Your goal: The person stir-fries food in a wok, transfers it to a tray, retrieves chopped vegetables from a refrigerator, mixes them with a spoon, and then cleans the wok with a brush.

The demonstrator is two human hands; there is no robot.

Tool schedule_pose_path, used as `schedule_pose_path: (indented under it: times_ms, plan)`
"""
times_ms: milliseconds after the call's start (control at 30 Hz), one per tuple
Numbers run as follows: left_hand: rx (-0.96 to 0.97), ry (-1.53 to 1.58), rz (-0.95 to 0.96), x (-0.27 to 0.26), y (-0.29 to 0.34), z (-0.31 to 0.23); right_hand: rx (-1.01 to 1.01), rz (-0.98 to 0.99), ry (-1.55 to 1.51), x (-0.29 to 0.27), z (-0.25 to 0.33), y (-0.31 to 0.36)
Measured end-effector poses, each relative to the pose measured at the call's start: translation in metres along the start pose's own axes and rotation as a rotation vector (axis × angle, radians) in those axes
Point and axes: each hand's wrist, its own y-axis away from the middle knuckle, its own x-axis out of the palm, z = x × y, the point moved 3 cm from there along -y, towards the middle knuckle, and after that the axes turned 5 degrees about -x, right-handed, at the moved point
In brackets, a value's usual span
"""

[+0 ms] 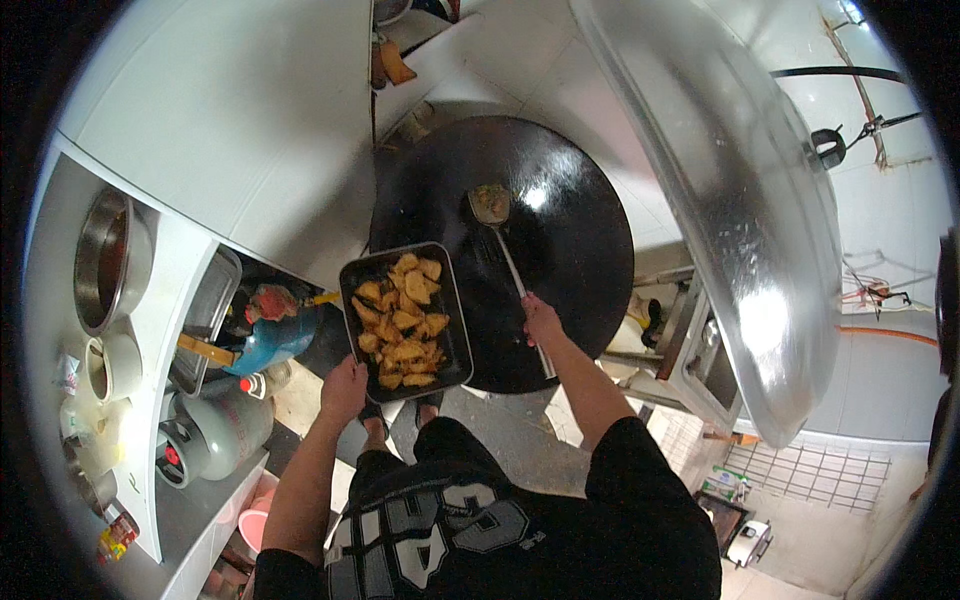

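My left hand (344, 388) grips the lower left edge of a black rectangular tray (458, 345), which holds many browned, wedge-shaped food pieces (405, 320). The tray is held over the near left rim of a large black wok (570, 260). My right hand (541, 318) is wrapped round the long handle of a wok spatula (508, 254). Its blade rests in the wok's far middle, with a small heap of brownish bits (490, 202) on it. The rest of the wok's dark surface looks shiny.
A big metal lid (715, 200) hangs at the right. On the left, a white shelf carries a steel pot (113, 262) and a white container (115, 367). Below it stand a grey gas cylinder (225, 437) and a red-capped bottle (268, 380).
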Motion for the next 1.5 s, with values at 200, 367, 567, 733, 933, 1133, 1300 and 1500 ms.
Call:
schedule_pose_path:
  times_ms: [200,367,567,733,933,1133,1300,1500]
  plan:
    - [0.031,0.009,-0.050,0.003,-0.001,0.004,-0.215,-0.161,0.097,0.008,0.010,-0.058]
    - [0.037,-0.029,-0.083,0.003,0.000,0.003,-0.624,-0.359,0.352,-0.023,0.017,-0.106]
    - [0.068,0.022,-0.084,0.003,0.002,0.006,-0.326,-0.316,0.317,-0.072,0.060,-0.032]
    - [0.093,-0.034,-0.058,0.014,-0.012,0.023,-0.149,-0.167,0.033,-0.076,0.066,0.116]
    - [0.146,-0.040,-0.046,0.018,-0.020,0.030,-0.314,-0.236,0.972,-0.028,0.041,0.249]
    - [0.108,-0.044,0.036,0.015,-0.023,0.029,-0.370,-0.419,0.859,0.004,0.019,0.295]
    - [0.120,0.051,0.121,0.019,-0.028,0.031,-0.378,-0.236,0.785,0.019,0.008,0.322]
    - [0.079,0.122,0.130,0.019,-0.027,0.030,-0.368,-0.293,0.963,0.053,0.014,0.292]
